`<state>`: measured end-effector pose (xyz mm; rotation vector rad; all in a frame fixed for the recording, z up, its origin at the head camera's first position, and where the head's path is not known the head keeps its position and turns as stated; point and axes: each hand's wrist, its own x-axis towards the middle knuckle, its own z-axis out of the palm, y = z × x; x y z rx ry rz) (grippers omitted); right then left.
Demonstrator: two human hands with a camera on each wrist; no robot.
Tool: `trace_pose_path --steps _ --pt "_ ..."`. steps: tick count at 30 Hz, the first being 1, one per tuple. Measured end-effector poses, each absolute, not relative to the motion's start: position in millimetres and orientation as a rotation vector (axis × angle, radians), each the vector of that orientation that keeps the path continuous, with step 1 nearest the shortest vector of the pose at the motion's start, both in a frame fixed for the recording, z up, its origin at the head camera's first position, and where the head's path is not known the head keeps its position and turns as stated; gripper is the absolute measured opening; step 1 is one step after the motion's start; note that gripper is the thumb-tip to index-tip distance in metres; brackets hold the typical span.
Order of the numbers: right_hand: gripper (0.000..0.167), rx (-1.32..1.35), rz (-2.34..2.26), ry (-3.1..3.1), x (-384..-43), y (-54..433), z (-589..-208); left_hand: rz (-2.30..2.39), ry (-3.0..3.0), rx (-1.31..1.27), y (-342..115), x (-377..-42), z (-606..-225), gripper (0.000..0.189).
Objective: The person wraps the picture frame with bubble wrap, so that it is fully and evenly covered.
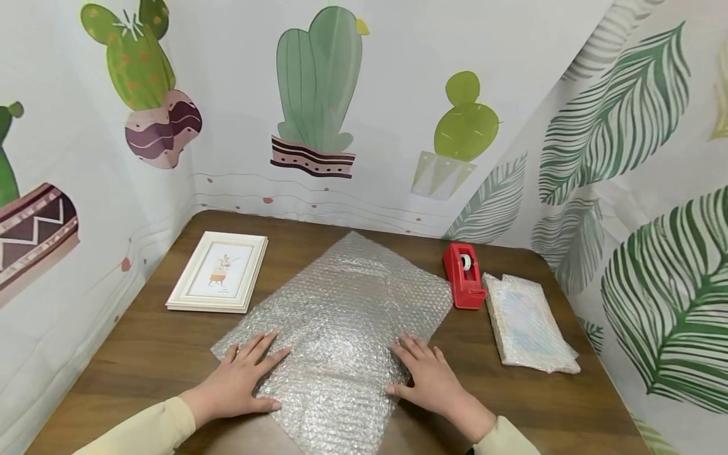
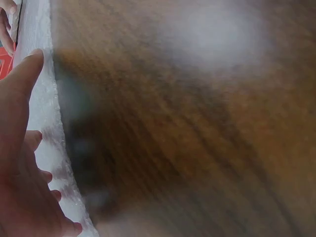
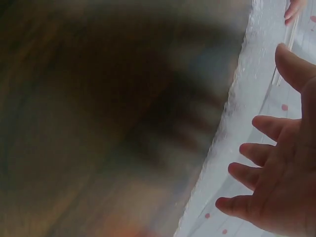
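A sheet of bubble wrap (image 1: 347, 316) lies flat and cornerwise on the wooden table, its far corner close to the back edge. My left hand (image 1: 241, 379) rests with spread fingers on its left edge. Across from it, my right hand (image 1: 426, 376) lies along the right edge, fingers spread and touching the sheet. In the left wrist view the left hand (image 2: 24, 148) shows its thumb and fingertips along the wrap's edge. The right wrist view shows the right hand (image 3: 281, 173) with straight, parted fingers beside the wrap (image 3: 232, 123).
A white picture frame (image 1: 217, 272) with a small drawing lies at the back left. Right of the wrap stands a red tape dispenser (image 1: 465, 278), with a bubble-wrapped flat package (image 1: 529, 322) beside it. A patterned cloth wall (image 1: 387, 126) rises behind the table (image 1: 131, 360).
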<state>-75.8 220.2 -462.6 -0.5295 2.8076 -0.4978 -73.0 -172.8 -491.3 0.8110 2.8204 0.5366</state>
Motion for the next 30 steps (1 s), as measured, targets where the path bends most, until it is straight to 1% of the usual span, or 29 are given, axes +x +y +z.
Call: trace_pose_path --steps 3,15,30 --pt "0.086 -0.508 -0.480 2.767 -74 218 -464 0.546 2.832 0.813 -173 -73 -495 0.089" --pt "0.089 -0.521 -0.448 2.766 -69 214 -472 0.489 2.820 0.793 -171 -71 -494 0.091" --pt "0.090 -0.508 -0.413 2.766 -69 211 -473 0.477 2.783 0.779 -168 -69 -491 0.095"
